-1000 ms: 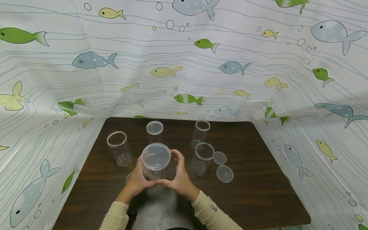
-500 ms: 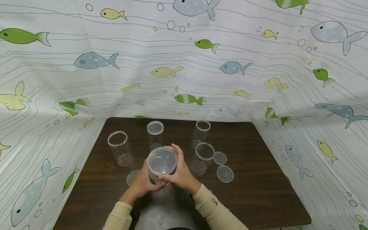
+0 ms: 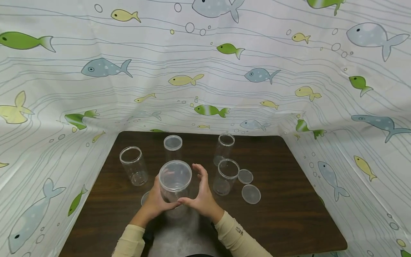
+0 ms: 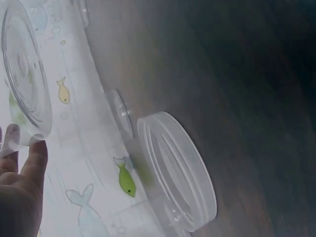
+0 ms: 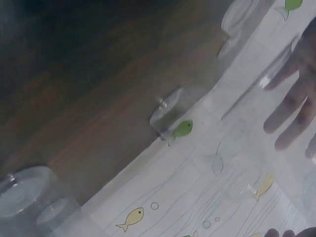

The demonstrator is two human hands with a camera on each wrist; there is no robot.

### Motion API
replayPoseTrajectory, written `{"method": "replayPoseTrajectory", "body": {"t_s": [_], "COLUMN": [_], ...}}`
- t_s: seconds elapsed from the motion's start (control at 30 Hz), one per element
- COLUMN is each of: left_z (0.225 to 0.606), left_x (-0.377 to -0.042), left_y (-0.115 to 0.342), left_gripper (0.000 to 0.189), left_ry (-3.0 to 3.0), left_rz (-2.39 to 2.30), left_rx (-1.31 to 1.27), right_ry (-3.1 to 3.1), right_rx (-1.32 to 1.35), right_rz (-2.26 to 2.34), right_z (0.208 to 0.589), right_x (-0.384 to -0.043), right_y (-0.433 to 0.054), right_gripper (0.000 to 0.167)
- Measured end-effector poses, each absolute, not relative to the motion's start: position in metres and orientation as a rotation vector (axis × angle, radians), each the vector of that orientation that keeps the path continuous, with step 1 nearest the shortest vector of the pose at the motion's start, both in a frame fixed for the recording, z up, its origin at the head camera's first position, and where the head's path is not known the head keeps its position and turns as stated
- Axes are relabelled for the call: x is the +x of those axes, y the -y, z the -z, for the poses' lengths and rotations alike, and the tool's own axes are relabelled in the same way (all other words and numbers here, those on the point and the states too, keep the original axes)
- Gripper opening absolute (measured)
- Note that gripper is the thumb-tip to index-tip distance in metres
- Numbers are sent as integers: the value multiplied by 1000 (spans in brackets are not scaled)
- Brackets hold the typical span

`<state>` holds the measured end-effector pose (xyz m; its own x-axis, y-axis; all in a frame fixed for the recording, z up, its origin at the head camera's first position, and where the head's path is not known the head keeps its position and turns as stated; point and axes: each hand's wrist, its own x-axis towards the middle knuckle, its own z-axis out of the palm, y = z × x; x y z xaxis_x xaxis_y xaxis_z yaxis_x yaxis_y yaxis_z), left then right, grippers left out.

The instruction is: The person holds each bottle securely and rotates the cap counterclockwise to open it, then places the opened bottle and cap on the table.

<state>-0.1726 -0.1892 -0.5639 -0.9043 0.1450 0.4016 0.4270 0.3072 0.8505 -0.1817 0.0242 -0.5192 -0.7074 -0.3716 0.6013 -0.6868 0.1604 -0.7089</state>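
Observation:
A clear jar with a translucent screw lid (image 3: 175, 175) is held up over the near part of the table. My left hand (image 3: 155, 200) grips its left side, thumb across the front; the left wrist view shows the jar's base (image 4: 27, 74) above those fingers. On the other side my right hand (image 3: 203, 200) has its thumb at the jar's front, while its fingers (image 5: 291, 106) stand spread and off the wall. Partly hidden behind my left hand, a loose lid (image 4: 180, 173) lies on the table.
Open jars stand at the left (image 3: 134, 167), back right (image 3: 224, 150) and right of centre (image 3: 226, 178). A lidded jar (image 3: 173, 143) is at the back. Two loose lids (image 3: 245, 176) lie on the right of the brown table (image 3: 289, 214). Fish-patterned curtain (image 3: 205, 92) surrounds it.
The jar has shifted right and closer, then back left. My right fingers, earlier against the jar, have come away from its side. The other jars and lids have stayed put.

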Motion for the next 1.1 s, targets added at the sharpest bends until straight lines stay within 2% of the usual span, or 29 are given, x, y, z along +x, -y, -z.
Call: {"method": "replayPoseTrajectory", "body": {"t_s": [0.43,0.67,0.93,1.1], "left_z": [565,566,569,572], "left_x": [-170,-170,-171,-171], "left_y": [196,188,187,188], "left_gripper": [127,126,128,128], "left_ry": [2458,2455,2409,2442], "left_rz": [1514,1444,1460,1442], "left_rx": [-418,-560,-619,-596], "right_ry": [2130,2234,2252,2259], "right_rx": [1161,1092,1046,1022], "right_rz": [-1554,-1523,-1409,-1376], "right_z": [521,513,510,513], "right_x": [-178,-184,-187,-189], "right_y": [-16,-17,-17,-17], "right_gripper": [115,117,88,80]}}
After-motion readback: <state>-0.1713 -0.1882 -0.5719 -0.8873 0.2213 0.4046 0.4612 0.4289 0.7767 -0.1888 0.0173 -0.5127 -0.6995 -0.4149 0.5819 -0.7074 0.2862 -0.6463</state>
